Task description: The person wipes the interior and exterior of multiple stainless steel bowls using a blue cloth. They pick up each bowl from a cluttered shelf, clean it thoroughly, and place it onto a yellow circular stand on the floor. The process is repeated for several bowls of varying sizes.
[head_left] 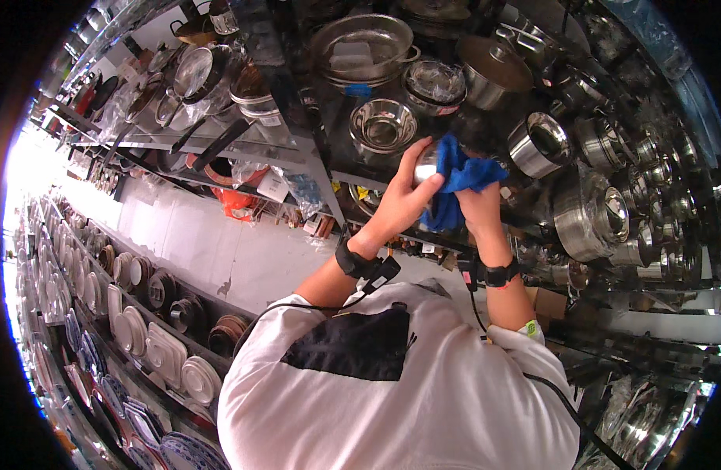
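My left hand point(408, 185) grips a shiny metal vessel point(426, 166), probably a small steel bowl, with thumb and fingers around its side. A blue cloth point(463, 170) is bunched over the right part of that vessel. My right hand point(479, 205) holds the cloth against it, its fingertips hidden in the folds. Both hands are raised in front of a shelf of metal cookware. Just beyond my left hand, a stack of steel bowls point(383, 126) rests on the shelf. The vessel's far side is covered by the cloth.
Large steel basins point(363, 50), a lidded pot point(494, 71) and a steel pot point(538, 145) crowd the shelf. Pans with dark handles point(222, 144) jut from the left shelf. Stacked plates point(199, 379) fill racks at lower left. Cables point(304, 306) run from my wrist straps.
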Tool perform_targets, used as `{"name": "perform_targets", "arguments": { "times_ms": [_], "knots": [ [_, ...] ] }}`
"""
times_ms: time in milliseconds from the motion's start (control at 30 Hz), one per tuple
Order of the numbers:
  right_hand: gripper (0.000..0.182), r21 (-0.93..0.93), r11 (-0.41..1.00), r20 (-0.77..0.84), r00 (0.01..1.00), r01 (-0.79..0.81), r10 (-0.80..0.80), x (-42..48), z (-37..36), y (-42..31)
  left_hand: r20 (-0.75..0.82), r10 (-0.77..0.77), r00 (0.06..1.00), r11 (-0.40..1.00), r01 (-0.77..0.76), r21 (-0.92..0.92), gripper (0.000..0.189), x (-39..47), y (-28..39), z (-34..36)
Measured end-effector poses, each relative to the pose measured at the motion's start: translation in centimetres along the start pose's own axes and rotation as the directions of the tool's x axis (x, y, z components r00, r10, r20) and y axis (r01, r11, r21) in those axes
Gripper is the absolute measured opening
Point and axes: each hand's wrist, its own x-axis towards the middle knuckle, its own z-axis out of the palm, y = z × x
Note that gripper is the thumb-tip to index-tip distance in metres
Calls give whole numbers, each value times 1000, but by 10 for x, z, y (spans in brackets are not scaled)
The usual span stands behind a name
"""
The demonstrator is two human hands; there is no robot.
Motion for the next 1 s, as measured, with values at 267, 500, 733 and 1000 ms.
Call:
{"name": "perform_targets", "arguments": {
  "times_ms": [267,500,733,1000],
  "knots": [
    [40,-198,943,519,845,266,-130,-3,-8,-34,318,20,948,967,62,-246,64,14,-6,-31],
    [44,-568,731,208,926,377,-316,-6,6,-36,85,-27,996,990,38,-133,54,-3,4,-16],
    [39,-204,937,388,902,285,-190,-13,2,-2,320,-94,943,936,193,-295,66,-2,-5,-37],
    [37,-517,686,435,847,512,-305,-1,-48,-57,57,-246,968,651,209,-730,58,2,2,-49]
  ]
}}
